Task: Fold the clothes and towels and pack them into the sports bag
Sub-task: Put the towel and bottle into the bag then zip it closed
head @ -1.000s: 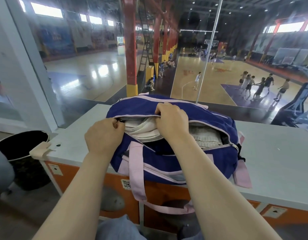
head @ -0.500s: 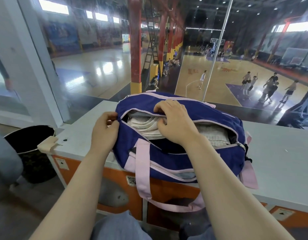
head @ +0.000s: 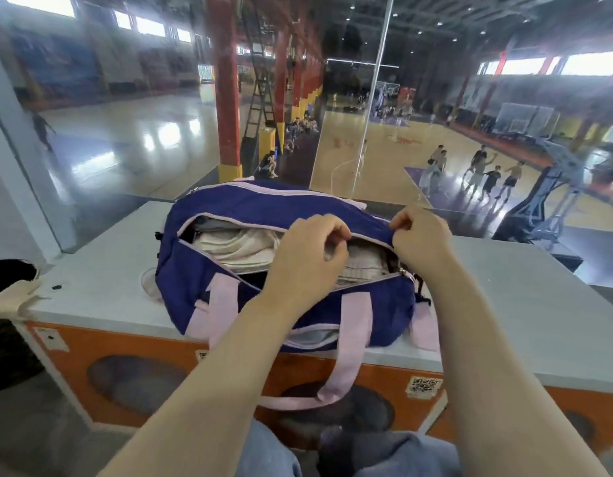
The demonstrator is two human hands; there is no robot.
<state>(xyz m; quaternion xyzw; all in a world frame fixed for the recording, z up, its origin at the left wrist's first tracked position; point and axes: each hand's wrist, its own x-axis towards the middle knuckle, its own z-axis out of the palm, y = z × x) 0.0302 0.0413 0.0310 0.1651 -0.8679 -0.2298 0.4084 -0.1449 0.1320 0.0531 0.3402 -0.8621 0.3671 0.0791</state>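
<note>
Both forearms are bare from the lower edge of the view up to the wrists, with no sleeve showing. The left hand (head: 306, 259) and the right hand (head: 423, 241) wear no gloves, and no rings, watch or bracelet show on the visible sides. At the bottom of the view the lap is covered by light blue-grey trousers (head: 274, 452), soft and creased over the knees.

Grey counter top (head: 525, 304) w/ orange front; sports bag (head: 250, 204) on it.
</note>
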